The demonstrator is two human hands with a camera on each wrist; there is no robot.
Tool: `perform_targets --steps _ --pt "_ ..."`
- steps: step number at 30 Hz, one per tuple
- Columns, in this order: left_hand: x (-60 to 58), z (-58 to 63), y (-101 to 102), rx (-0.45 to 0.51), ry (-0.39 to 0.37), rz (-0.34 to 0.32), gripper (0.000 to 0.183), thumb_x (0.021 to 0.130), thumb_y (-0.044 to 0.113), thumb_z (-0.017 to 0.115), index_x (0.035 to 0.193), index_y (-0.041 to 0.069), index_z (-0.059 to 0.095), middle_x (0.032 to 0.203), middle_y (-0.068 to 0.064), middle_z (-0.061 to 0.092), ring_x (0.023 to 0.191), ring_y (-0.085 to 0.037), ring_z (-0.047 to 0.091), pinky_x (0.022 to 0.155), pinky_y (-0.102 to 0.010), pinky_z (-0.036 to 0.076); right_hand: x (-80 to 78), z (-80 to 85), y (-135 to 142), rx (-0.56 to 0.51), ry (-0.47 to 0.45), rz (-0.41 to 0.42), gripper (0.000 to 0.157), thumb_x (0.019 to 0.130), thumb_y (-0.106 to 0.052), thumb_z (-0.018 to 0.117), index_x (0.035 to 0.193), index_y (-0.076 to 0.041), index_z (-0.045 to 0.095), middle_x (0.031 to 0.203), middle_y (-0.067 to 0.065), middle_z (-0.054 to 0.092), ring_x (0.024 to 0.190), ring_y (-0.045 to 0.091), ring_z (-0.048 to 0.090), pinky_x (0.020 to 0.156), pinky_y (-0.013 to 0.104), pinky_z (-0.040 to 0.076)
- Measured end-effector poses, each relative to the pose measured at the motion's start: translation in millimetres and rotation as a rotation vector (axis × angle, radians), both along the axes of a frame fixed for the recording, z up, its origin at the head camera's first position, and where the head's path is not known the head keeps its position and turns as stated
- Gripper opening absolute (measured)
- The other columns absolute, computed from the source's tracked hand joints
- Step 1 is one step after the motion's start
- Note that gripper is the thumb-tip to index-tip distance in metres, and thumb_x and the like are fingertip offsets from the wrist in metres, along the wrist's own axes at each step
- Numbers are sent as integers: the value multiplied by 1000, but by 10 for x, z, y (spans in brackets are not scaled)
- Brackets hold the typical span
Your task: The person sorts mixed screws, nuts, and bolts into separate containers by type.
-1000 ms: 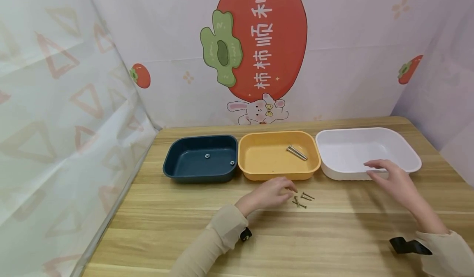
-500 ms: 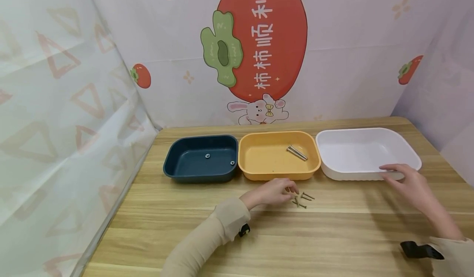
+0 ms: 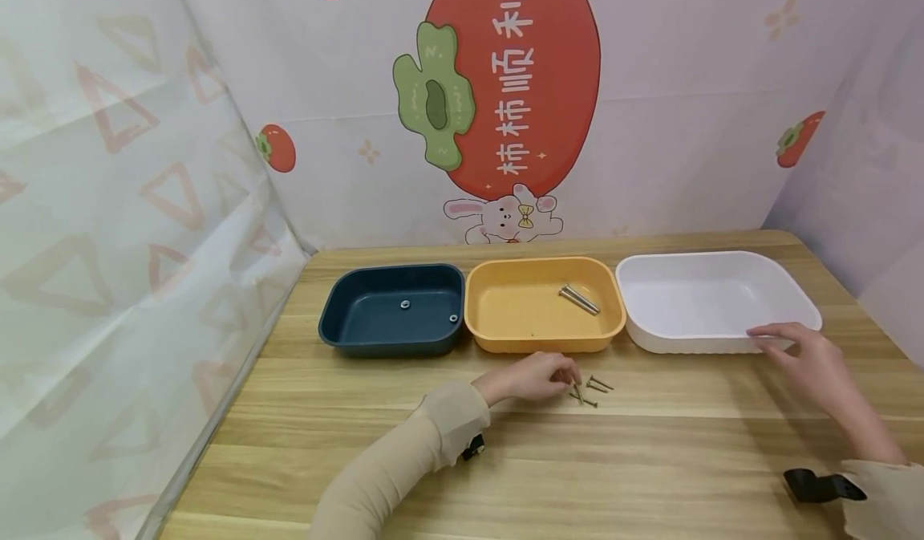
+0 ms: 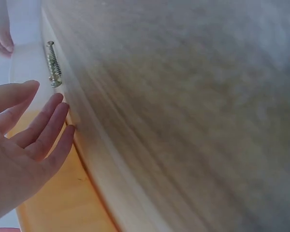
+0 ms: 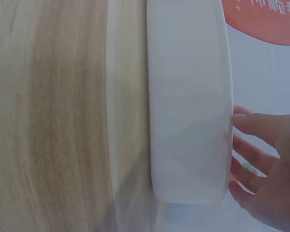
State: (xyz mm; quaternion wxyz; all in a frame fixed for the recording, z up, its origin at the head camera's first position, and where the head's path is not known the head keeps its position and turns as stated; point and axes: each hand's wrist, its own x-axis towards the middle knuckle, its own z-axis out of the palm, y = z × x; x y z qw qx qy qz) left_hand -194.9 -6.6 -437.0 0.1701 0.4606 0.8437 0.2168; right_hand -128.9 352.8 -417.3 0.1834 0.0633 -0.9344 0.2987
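My left hand [image 3: 530, 375], fingers loosely bent, reaches low over the table from the left to a small group of brass-coloured screws [image 3: 597, 383]. Its fingertips overlap the nearest of them in the head view. In the left wrist view, the screws [image 4: 53, 65] lie just beyond the spread fingers, and nothing shows between thumb and fingers. My right hand [image 3: 808, 363] is at the front right of the white tray [image 3: 693, 343], fingertips right at its rim. The right wrist view shows this hand [image 5: 268, 164] with fingers apart beside the tray's upper edge [image 5: 230, 92].
Left of the white tray stands a yellow tray [image 3: 505, 343] with two long bolts [image 3: 579, 299]. Beside that, a dark blue tray [image 3: 390, 349] holds two nuts [image 3: 405, 305]. All three trays line the back of the wooden table [image 3: 577, 476], before a printed cloth [image 3: 686, 163].
My right hand has moved right along the white tray's front rim. The left hand has shifted slightly, its fingertips a little lower at the screws. Trays and screws stay in place.
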Motion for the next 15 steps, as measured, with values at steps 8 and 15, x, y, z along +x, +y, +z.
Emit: perform_targets --steps 8,15 --pt "-16 -62 32 1 3 12 17 86 7 55 101 9 61 93 1 57 83 -2 51 73 -9 38 -33 -51 74 -45 -5 -23 9 85 -10 57 88 -9 66 87 -48 32 56 -5 42 48 18 32" --pt "-44 -110 73 -31 56 11 15 86 8 55 98 10 63 89 2 56 77 -1 47 69 -8 35 -144 -286 250 -26 2 -55 10 85 -17 59 88 -20 68 89 -28 57 61 -7 39 50 21 32"
